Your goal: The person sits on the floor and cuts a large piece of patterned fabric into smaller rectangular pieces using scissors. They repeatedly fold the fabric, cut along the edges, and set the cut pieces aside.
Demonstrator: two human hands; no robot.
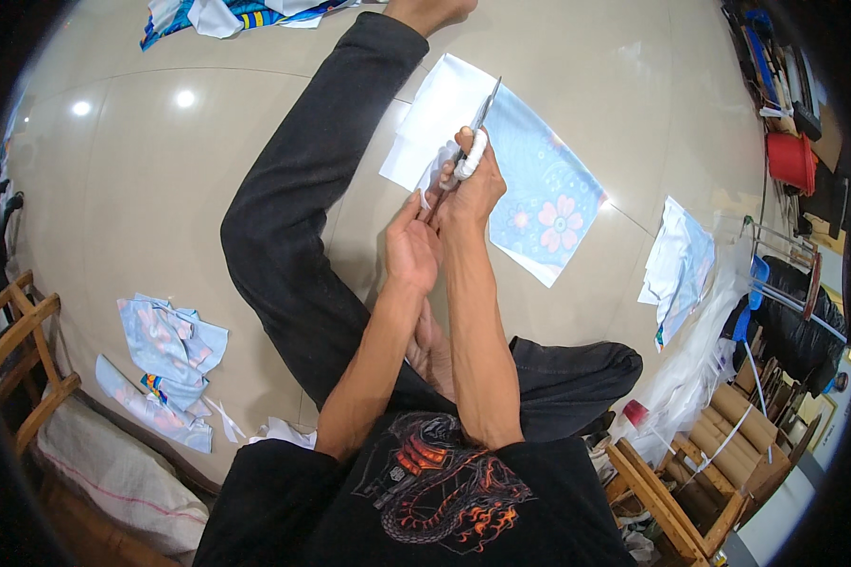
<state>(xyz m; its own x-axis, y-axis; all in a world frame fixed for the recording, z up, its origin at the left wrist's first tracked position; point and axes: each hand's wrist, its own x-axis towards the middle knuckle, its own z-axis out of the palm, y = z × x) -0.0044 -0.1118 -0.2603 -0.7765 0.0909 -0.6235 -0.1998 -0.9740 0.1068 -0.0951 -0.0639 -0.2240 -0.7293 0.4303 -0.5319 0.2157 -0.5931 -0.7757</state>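
Note:
My right hand (pixel 475 194) grips a pair of scissors (pixel 485 109) with white-wrapped handles, its blades pointing away from me over the fabric. Palm turned up, my left hand (pixel 414 253) sits close against the right one, its fingers around a loose white edge of cloth (pixel 430 180); part of that grip is hidden. Beneath and beyond both hands, a light blue fabric piece (pixel 539 161) printed with pink flowers lies on the floor. A plain white piece (pixel 440 104) adjoins it on the left, partly under the scissors.
Blue floral scraps (pixel 170 345) lie at the left, and a small fabric pile (pixel 676 265) at the right. More colourful cloth (pixel 227 17) is at the far edge. My legs flank the work. A wooden frame (pixel 33 350), a red bucket (pixel 790 161) and cardboard rolls (pixel 738 425) stand around the sides.

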